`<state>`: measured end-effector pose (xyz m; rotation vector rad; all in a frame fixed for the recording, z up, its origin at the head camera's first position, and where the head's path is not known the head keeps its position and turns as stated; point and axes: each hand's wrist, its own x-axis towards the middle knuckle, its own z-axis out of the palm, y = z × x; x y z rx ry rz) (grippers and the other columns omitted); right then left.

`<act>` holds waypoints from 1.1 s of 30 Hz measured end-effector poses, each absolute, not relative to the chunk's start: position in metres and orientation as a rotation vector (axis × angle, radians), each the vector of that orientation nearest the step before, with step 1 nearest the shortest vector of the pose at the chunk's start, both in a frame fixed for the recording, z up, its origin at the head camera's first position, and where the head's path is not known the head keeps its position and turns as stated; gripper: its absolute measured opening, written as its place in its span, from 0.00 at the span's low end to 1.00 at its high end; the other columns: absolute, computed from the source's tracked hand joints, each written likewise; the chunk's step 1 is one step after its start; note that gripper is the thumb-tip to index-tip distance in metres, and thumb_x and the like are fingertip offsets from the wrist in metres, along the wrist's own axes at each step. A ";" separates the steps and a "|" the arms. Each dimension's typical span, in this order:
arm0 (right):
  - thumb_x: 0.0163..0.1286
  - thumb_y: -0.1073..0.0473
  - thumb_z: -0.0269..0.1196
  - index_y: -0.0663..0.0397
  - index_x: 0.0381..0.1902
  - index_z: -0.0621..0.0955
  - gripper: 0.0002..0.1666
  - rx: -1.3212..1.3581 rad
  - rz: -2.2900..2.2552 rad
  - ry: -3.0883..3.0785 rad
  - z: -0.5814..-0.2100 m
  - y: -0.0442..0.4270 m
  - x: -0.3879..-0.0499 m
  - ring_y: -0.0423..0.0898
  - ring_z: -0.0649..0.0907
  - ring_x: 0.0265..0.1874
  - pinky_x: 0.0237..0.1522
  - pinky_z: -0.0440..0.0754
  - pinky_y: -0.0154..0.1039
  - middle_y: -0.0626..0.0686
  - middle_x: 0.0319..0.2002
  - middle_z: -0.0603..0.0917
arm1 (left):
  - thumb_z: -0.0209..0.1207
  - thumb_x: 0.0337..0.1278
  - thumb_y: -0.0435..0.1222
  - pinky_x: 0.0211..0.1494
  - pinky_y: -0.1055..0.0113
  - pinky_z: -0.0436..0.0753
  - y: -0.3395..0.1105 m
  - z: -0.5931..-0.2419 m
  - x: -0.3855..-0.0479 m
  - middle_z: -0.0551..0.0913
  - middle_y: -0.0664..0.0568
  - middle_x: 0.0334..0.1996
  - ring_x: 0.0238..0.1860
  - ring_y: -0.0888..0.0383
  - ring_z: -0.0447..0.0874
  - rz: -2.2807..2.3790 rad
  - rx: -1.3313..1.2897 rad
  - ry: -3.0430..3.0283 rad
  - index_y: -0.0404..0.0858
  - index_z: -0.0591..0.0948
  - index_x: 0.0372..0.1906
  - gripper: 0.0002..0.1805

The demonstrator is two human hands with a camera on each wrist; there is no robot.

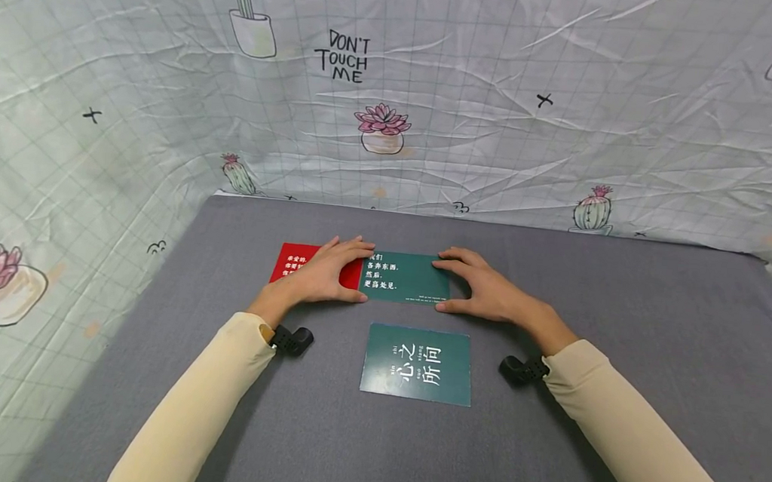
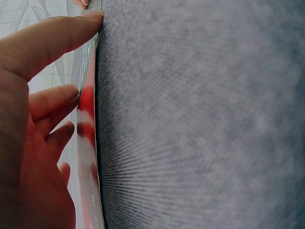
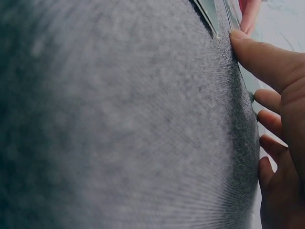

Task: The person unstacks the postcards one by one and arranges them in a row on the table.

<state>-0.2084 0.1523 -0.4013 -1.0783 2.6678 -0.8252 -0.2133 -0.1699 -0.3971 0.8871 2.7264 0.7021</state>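
Green card: in the head view I find it flat on the table, toward the far edge and nearer the far-left corner than the far-right. Its left end meets the red card; any overlap I cannot confirm. The left hand arches over the red card, tips at the seam; the right hand spans the green card's right end. Thumb and fingers stand apart on both hands. A second green card lies separately, farther from the far edge.

On the left wrist view I note the thumb at the near long edge, fingertips at the far side; pressure I cannot tell.

On the right wrist view, the thumb tip meets the near edge. The second green card's corner shows close by, not touching.

I judge the step in hand to be aligning the two joined cards; the next move calls for light, even contact, seam straight.
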 end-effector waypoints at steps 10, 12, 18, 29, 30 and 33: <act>0.58 0.44 0.70 0.58 0.67 0.69 0.44 -1.060 -0.823 2.669 -0.400 0.151 -0.207 0.55 0.55 0.70 0.66 0.58 0.56 0.58 0.69 0.61 | 0.68 0.47 0.47 0.73 0.56 0.37 -0.171 -0.398 -0.214 0.62 0.49 0.70 0.74 0.53 0.47 0.709 0.899 2.724 0.37 0.67 0.68 0.42; 0.58 0.44 0.70 0.58 0.67 0.69 0.44 -1.060 -0.819 2.669 -0.399 0.151 -0.207 0.55 0.55 0.70 0.66 0.58 0.56 0.58 0.69 0.61 | 0.68 0.47 0.47 0.73 0.56 0.37 -0.171 -0.398 -0.214 0.62 0.49 0.70 0.74 0.53 0.47 0.712 0.898 2.724 0.37 0.67 0.68 0.42; 0.57 0.45 0.70 0.59 0.68 0.68 0.45 -1.080 -0.840 2.660 -0.398 0.152 -0.207 0.56 0.55 0.70 0.66 0.57 0.56 0.59 0.70 0.61 | 0.68 0.47 0.48 0.73 0.55 0.38 -0.171 -0.398 -0.214 0.61 0.49 0.71 0.74 0.53 0.46 0.698 0.905 2.721 0.37 0.66 0.68 0.42; 0.57 0.43 0.70 0.56 0.70 0.65 0.48 -1.105 -0.882 2.683 -0.380 0.160 -0.196 0.55 0.54 0.71 0.66 0.57 0.58 0.56 0.71 0.59 | 0.70 0.44 0.45 0.73 0.54 0.41 -0.177 -0.375 -0.199 0.59 0.50 0.71 0.74 0.54 0.45 0.855 0.908 2.735 0.38 0.63 0.71 0.47; 0.57 0.42 0.70 0.56 0.70 0.65 0.48 -1.109 -0.878 2.693 -0.379 0.161 -0.195 0.55 0.55 0.71 0.65 0.57 0.58 0.56 0.71 0.59 | 0.70 0.44 0.45 0.73 0.53 0.42 -0.176 -0.373 -0.197 0.59 0.51 0.71 0.74 0.54 0.45 0.858 0.900 2.741 0.39 0.63 0.71 0.47; 0.58 0.42 0.69 0.55 0.70 0.65 0.48 -1.107 -0.885 2.709 -0.375 0.164 -0.189 0.55 0.56 0.70 0.65 0.58 0.58 0.57 0.71 0.59 | 0.71 0.43 0.46 0.71 0.47 0.52 -0.174 -0.369 -0.188 0.58 0.53 0.72 0.73 0.54 0.47 0.879 0.837 2.754 0.42 0.62 0.72 0.48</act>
